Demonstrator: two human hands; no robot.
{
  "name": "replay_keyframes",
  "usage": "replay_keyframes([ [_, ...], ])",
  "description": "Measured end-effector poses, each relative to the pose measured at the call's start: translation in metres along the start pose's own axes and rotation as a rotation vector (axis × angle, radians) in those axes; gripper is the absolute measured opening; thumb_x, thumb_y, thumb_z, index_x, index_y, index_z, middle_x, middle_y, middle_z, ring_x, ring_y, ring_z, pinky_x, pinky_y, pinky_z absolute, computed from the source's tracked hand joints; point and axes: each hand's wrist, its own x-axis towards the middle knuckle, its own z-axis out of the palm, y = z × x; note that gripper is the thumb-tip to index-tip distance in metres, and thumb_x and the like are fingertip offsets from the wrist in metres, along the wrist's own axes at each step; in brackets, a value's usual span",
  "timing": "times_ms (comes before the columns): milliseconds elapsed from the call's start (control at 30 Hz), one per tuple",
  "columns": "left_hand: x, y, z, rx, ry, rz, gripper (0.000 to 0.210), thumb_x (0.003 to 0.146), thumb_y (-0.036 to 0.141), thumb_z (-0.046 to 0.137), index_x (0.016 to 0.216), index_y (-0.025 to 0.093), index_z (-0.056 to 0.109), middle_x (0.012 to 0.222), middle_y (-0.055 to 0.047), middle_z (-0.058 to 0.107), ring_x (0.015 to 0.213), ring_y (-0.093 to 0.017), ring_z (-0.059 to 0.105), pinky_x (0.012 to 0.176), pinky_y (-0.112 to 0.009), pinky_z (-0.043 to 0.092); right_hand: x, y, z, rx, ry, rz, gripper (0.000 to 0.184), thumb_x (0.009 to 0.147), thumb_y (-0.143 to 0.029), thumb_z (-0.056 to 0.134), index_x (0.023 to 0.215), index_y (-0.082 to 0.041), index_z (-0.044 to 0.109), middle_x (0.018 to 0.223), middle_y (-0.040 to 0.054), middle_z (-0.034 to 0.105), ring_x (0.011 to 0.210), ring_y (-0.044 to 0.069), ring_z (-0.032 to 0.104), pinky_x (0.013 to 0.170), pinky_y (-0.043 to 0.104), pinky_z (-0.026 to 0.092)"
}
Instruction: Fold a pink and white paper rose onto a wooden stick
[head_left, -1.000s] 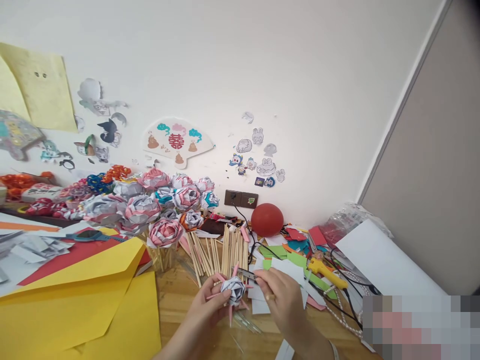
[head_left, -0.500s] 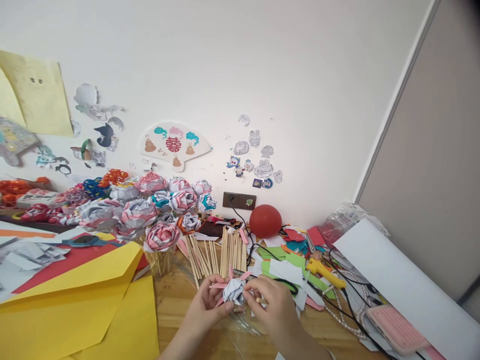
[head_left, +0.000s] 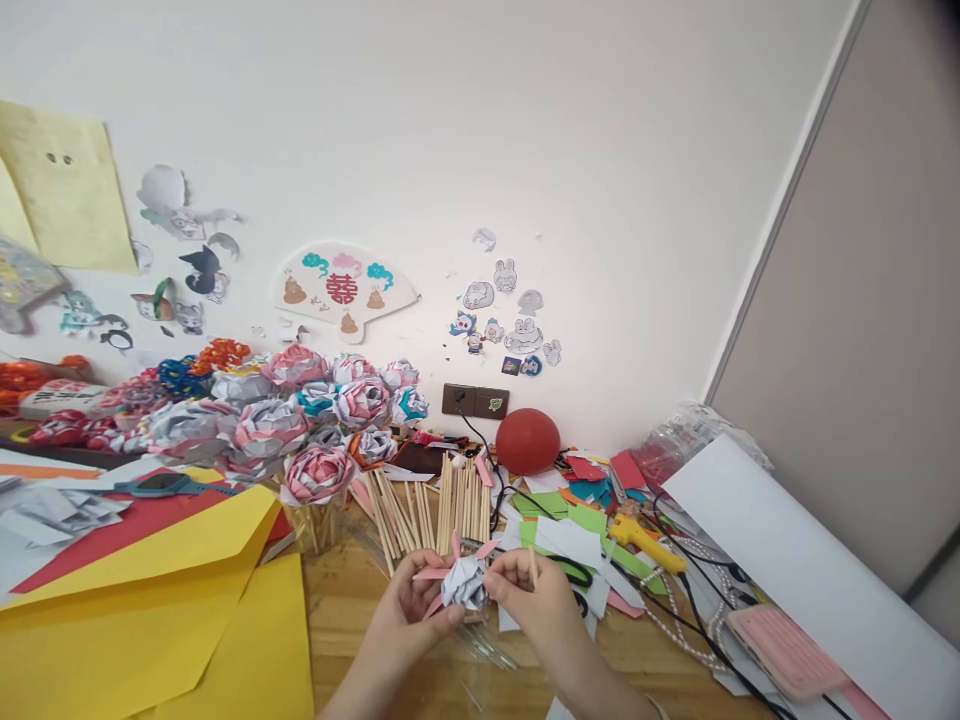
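Observation:
My left hand is closed around the left side of a white paper flower, its thumb at the lower edge. Pink paper strips stick out from behind the flower at the left and top. My right hand is closed at the flower's right side, thumb and forefinger pinched at a petal. Between its fingers a short wooden stick points upward. What lies under the flower is hidden by the hands.
Wooden sticks lie in a row beyond my hands. Finished paper flowers stand at left, near yellow paper. A yellow glue gun, scissors, green and white paper scraps and a red balloon are to the right.
The stick in my right hand has swung from lying nearly level to pointing upward, and the right fingers have shifted at the petal. The left hand keeps its hold. The view has moved slightly.

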Motion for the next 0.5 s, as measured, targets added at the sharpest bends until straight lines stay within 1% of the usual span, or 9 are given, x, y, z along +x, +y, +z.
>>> replay_keyframes([
  [67,0.0,0.001,0.001,0.014,0.03,0.006,0.041,0.048,0.015,0.083,0.076,0.019,0.054,0.071,0.002,0.068,0.065,-0.013,0.063,0.06,-0.021,0.049,0.001,0.004,0.0,0.032,0.012,0.014,0.03,0.062,-0.045,0.063,0.064,-0.017,0.054,0.051,-0.0024,0.051,0.046,0.012,0.049,0.044,0.022,0.037],
  [133,0.001,0.003,0.002,0.016,0.044,0.007,0.041,0.047,0.015,0.083,0.075,0.019,0.054,0.071,0.002,0.067,0.066,-0.014,0.063,0.061,-0.022,0.049,0.0,0.009,-0.001,-0.062,0.081,-0.069,0.03,0.065,-0.046,0.062,0.065,-0.017,0.053,0.048,-0.0036,0.048,0.044,0.012,0.047,0.042,0.021,0.036],
  [167,0.0,0.004,0.003,0.018,0.052,0.009,0.04,0.047,0.015,0.083,0.075,0.019,0.055,0.07,0.002,0.067,0.067,-0.014,0.063,0.062,-0.023,0.049,-0.001,0.011,-0.001,-0.169,0.13,-0.157,0.027,0.068,-0.044,0.06,0.065,-0.018,0.054,0.048,-0.0037,0.047,0.043,0.012,0.046,0.042,0.021,0.035],
  [200,0.0,0.005,0.004,0.023,0.061,0.011,0.04,0.047,0.015,0.083,0.075,0.019,0.055,0.071,0.002,0.067,0.067,-0.014,0.062,0.063,-0.023,0.049,-0.002,0.012,-0.001,-0.309,0.18,-0.282,0.025,0.073,-0.041,0.058,0.065,-0.018,0.055,0.048,-0.0031,0.048,0.043,0.012,0.046,0.042,0.021,0.034],
  [267,-0.001,0.007,0.006,0.04,0.08,0.011,0.038,0.047,0.015,0.083,0.074,0.019,0.056,0.071,0.002,0.068,0.067,-0.014,0.062,0.062,-0.022,0.048,-0.006,0.012,-0.002,-0.615,0.271,-0.582,0.023,0.082,-0.033,0.05,0.066,-0.018,0.057,0.051,-0.0006,0.051,0.046,0.012,0.047,0.045,0.023,0.034],
  [333,-0.002,0.009,0.009,0.05,0.101,0.013,0.039,0.047,0.014,0.083,0.073,0.019,0.055,0.069,0.002,0.068,0.067,-0.013,0.062,0.061,-0.02,0.048,-0.009,0.011,-0.003,-0.859,0.343,-0.86,0.024,0.087,-0.024,0.044,0.069,-0.018,0.059,0.054,0.0015,0.054,0.049,0.014,0.049,0.047,0.025,0.032],
  [367,-0.003,0.01,0.011,0.052,0.11,0.017,0.039,0.046,0.014,0.083,0.073,0.019,0.055,0.069,0.002,0.068,0.066,-0.013,0.062,0.061,-0.02,0.047,-0.01,0.01,-0.004,-0.949,0.373,-0.966,0.023,0.087,-0.02,0.043,0.072,-0.017,0.059,0.054,0.0018,0.054,0.049,0.014,0.05,0.047,0.026,0.031],
  [433,-0.004,0.011,0.013,0.052,0.118,0.028,0.039,0.047,0.013,0.083,0.073,0.019,0.054,0.068,0.003,0.068,0.065,-0.012,0.062,0.061,-0.019,0.047,-0.011,0.009,-0.004,-1.077,0.416,-1.089,0.017,0.086,-0.015,0.045,0.078,-0.015,0.06,0.052,0.0013,0.052,0.047,0.015,0.048,0.045,0.028,0.028],
  [500,-0.005,0.011,0.014,0.05,0.112,0.049,0.038,0.049,0.012,0.082,0.074,0.019,0.055,0.068,0.003,0.067,0.064,-0.011,0.061,0.061,-0.019,0.047,-0.012,0.009,-0.005,-1.155,0.427,-1.137,0.011,0.084,-0.012,0.049,0.082,-0.014,0.06,0.05,0.0005,0.051,0.045,0.015,0.047,0.045,0.028,0.026],
])
